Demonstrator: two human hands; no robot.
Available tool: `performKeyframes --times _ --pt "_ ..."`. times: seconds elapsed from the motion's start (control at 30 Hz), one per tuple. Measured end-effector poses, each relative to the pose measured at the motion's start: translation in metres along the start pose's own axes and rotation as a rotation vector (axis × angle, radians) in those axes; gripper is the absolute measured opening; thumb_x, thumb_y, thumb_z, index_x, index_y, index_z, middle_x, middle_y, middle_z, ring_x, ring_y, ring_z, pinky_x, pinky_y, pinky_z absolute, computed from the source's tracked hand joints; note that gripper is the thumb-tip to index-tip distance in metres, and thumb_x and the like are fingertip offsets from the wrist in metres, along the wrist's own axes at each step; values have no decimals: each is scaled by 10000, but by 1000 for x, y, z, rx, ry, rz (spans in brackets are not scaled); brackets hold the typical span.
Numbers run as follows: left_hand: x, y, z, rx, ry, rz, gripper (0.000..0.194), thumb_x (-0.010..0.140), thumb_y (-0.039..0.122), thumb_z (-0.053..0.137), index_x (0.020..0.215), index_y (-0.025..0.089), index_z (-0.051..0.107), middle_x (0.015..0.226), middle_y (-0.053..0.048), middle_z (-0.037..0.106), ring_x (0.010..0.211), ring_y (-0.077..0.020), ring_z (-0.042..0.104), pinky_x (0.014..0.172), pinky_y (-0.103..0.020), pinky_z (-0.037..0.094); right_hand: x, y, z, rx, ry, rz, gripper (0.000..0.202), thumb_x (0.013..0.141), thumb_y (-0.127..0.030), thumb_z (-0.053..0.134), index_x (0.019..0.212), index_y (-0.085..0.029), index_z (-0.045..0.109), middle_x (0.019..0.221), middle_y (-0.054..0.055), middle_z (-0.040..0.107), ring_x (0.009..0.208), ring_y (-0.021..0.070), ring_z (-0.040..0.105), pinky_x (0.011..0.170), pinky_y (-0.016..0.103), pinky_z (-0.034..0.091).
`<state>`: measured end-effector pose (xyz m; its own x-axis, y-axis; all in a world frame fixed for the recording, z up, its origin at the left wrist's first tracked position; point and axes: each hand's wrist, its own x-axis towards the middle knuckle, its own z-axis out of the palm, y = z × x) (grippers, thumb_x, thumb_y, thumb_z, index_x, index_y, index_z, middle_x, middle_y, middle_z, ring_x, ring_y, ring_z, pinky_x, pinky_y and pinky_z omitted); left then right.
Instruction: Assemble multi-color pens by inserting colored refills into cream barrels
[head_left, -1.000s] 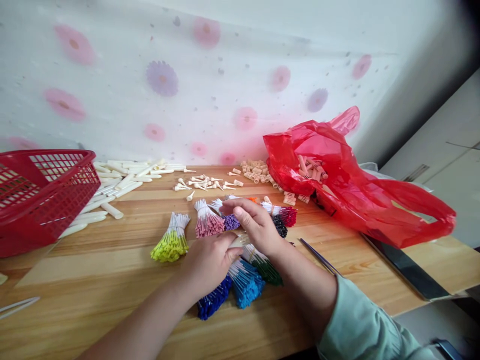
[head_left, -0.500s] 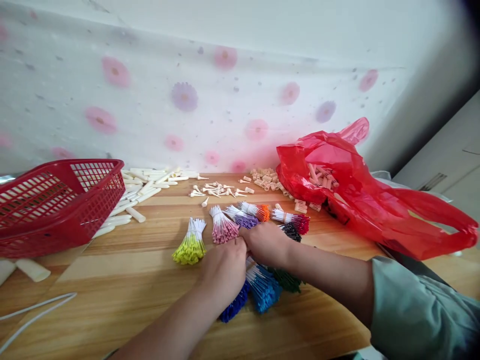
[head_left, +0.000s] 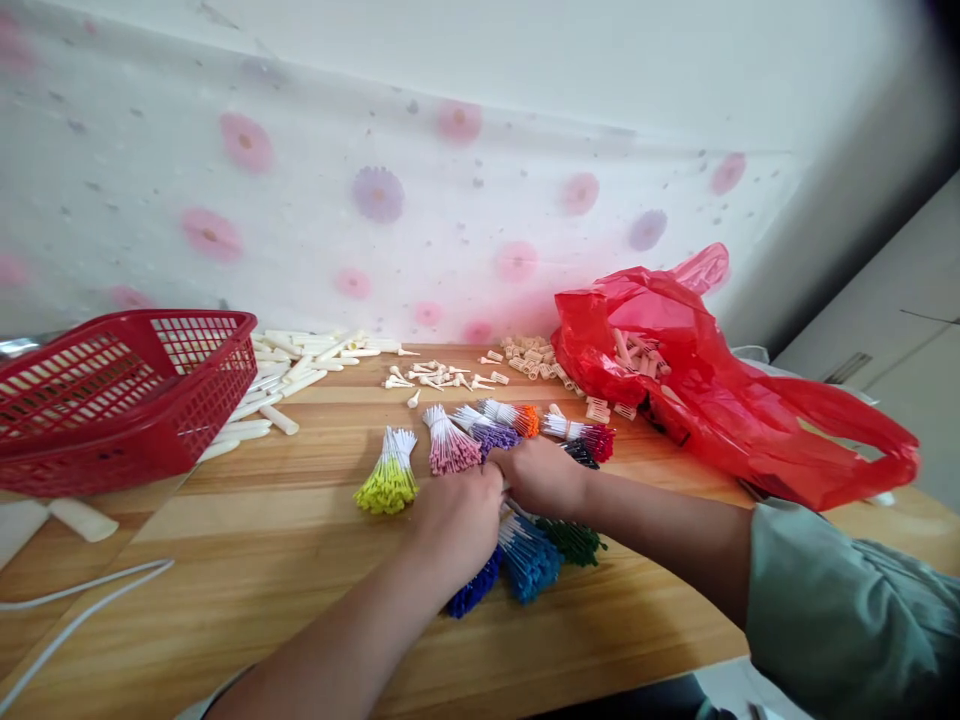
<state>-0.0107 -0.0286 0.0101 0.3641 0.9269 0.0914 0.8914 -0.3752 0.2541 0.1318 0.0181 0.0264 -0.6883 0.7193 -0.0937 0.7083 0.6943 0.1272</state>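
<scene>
My left hand (head_left: 463,518) and my right hand (head_left: 541,480) meet above the middle of the colored bundles, fingers closed and pressed together. What they pinch is hidden behind the knuckles. Beneath and in front of them lie a dark blue bundle (head_left: 477,586), a light blue bundle (head_left: 531,562) and a dark green bundle (head_left: 574,541). Behind are pink (head_left: 452,445), purple (head_left: 491,432), orange (head_left: 525,419) and dark red (head_left: 597,440) bundles, with a black one (head_left: 581,454) partly covered. A yellow-green bundle (head_left: 388,478) stands left of my left hand.
At the left, a red basket (head_left: 187,405) sits beside white tubes (head_left: 300,372). Small pale pegs (head_left: 435,375) and peach-colored clips (head_left: 532,358) lie at the back. A red plastic bag (head_left: 720,400) spreads over the right side. White cable (head_left: 90,605) at lower left.
The view has shifted slightly. Both hands remain together over the bundles with fingers closed, and slightly more of the dark green bundle shows below my right hand.
</scene>
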Motion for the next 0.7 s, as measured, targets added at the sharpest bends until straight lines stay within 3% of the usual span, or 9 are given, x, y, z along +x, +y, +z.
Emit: performKeyframes --times 0.2,0.33,0.43,0.57,0.7 --pt "0 1 -4 102 35 26 277 931 270 366 939 154 617 874 -130 711 785 -305 686 646 -400 509 6 2 -17 58 -119 -22 55 748 -227 617 776 -202 657 730 29 719 652 176 654 550 227 401" --pt "5 -10 -17 138 103 -44 302 943 277 326 1010 155 594 882 -141 706 801 -307 684 657 -396 497 12 -4 -34 -2 30 53 184 867 -250 503 954 -151 632 870 123 708 812 245 651 665 297 436" --pt "8 -29 -32 152 129 -95 323 939 353 341 1007 167 596 877 -137 711 792 -305 683 651 -378 485 30 -12 -42 -35 154 61 272 935 -195 355 1075 -124 577 1001 174 677 961 284 612 770 364 431" --pt "12 -63 -48 168 142 -142 299 912 390 400 983 199 618 943 -115 713 874 -296 669 722 -362 460 65 -22 -52 -5 184 61 189 832 -169 505 987 -136 608 844 126 700 781 256 647 687 335 456" --pt "13 -105 -57 145 215 -321 408 922 458 308 1110 211 573 1026 -132 697 948 -322 645 726 -362 447 83 -34 -57 56 296 120 332 906 -210 401 1211 -146 516 1177 142 618 1052 235 579 848 335 440"
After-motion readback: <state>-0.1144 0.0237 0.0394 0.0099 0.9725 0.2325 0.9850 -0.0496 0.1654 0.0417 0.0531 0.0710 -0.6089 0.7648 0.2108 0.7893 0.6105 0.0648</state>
